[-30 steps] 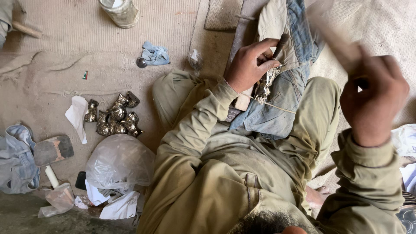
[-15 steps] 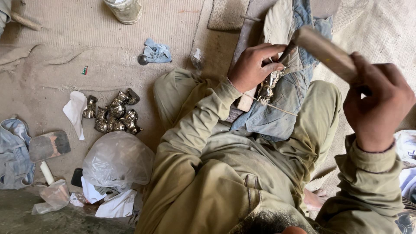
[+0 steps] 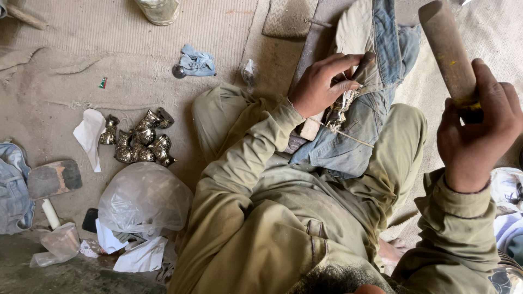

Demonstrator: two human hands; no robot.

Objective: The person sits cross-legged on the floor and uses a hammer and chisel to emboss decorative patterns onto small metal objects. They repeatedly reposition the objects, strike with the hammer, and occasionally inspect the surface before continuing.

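- Khaki sleeves and trousers fill the near view; the person sits cross-legged on the floor (image 3: 65, 71), so the lap serves as the work surface.
- Right hand (image 3: 476, 128), raised beside the knee, has its grip wrapped tight round a thick wooden handle (image 3: 448, 50) that stands up and away, seemingly lifted clear for a blow.
- Left hand (image 3: 321, 84) rests further forward on a folded denim cloth (image 3: 359, 125) draped over the legs, likely as padding. Its grip pinches a slim dark tool (image 3: 364, 61) upright against a small silvery metal piece (image 3: 340, 106), steadying both on the cloth.
- Off to the left, a crumpled clear plastic bag (image 3: 143, 198) lies beside the thigh, with white paper scraps by it.
- Beyond that, a cluster of shiny metal pieces (image 3: 139, 142) sits within arm's reach, gathered together rather than scattered.
- Farthest off, a blue rag (image 3: 196, 61) and the base of a jar (image 3: 159, 10) sit on the mat.
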